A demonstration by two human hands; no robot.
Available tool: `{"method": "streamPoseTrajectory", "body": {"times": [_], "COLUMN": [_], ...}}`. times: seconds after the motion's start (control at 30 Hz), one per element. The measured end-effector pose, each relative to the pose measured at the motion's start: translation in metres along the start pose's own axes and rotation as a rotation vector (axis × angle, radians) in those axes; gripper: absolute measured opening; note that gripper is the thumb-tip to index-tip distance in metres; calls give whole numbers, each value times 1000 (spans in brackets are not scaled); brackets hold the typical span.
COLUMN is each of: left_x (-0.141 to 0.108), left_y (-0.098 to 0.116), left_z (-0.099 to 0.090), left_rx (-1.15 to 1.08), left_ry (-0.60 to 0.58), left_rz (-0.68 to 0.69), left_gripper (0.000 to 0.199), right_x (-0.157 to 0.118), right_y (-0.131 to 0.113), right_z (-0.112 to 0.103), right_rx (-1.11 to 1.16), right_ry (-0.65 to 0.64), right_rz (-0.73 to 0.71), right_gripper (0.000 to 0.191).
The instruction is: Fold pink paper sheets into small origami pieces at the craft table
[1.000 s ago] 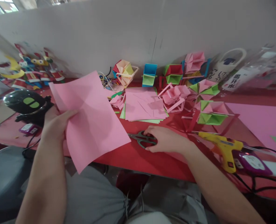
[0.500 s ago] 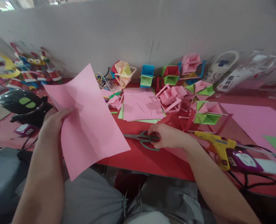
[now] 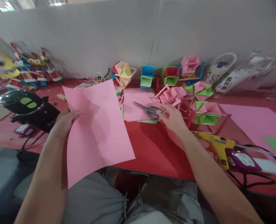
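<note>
Head view: smooth pink sheet (image 3: 100,133) tilting above near edge of red table (image 3: 161,152), gently bowing, faint creases shading its middle. Left hand (image 3: 63,122) pinching its left side, thumb in front, other fingers hiding behind. Slim scissors (image 3: 145,107) pointing left over flat paper stack (image 3: 134,114); right hand (image 3: 174,119) curling fingers at looped handle, whether gripping I cannot tell. Faceted folded-paper shapes (image 3: 207,119) standing near; yellow glue gun (image 3: 218,146) lying rightward.
</note>
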State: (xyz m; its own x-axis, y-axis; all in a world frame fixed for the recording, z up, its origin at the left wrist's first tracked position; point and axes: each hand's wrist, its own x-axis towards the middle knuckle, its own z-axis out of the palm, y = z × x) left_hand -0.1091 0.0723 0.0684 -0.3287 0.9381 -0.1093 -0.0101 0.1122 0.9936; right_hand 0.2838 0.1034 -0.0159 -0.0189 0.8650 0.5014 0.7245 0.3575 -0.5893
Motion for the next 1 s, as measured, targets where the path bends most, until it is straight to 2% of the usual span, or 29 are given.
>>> {"method": "streamPoseTrajectory", "body": {"times": [0.03, 0.1, 0.17, 0.3, 0.43, 0.5, 0.6, 0.7, 0.8, 0.87, 1.0], "left_x": [-1, -4, -5, -9, -15, -17, -15, -12, -10, -9, -6], "left_y": [-1, -5, -10, -26, -49, -60, -71, -75, -76, -77, -78], "left_z": [3, 12, 21, 44, 65, 72, 76, 76, 75, 74, 74], "left_rx": [-6, -26, -59, -128, -174, -200, -267, -287, -179, -115, -61], "left_ry": [-11, -30, -52, -141, -282, -308, -322, -369, -473, -506, -463], "left_rz": [4, 13, 18, -28, -98, -122, -188, -203, -122, -40, 38], "left_gripper": [36, 33, 31, 27, 42, 46, 43, 43, 45, 45, 44], "right_x": [0, -3, -9, -20, -22, -21, -19, -17, -16, -15, -13], "right_y": [-3, -13, -27, -47, -53, -54, -52, -46, -40, -38, -36], "right_z": [5, 12, 16, 23, 29, 29, 25, 25, 26, 26, 25], "right_rx": [40, 192, 384, 795, 1007, 1008, 803, 752, 813, 837, 878], "right_ry": [17, -32, -166, -346, -442, -463, -419, -307, -204, -181, -168], "right_rz": [-28, -6, 85, 269, 440, 430, 326, 372, 432, 451, 469], "right_gripper": [42, 43, 40, 49, 54, 50, 39, 36, 33, 32, 33]}}
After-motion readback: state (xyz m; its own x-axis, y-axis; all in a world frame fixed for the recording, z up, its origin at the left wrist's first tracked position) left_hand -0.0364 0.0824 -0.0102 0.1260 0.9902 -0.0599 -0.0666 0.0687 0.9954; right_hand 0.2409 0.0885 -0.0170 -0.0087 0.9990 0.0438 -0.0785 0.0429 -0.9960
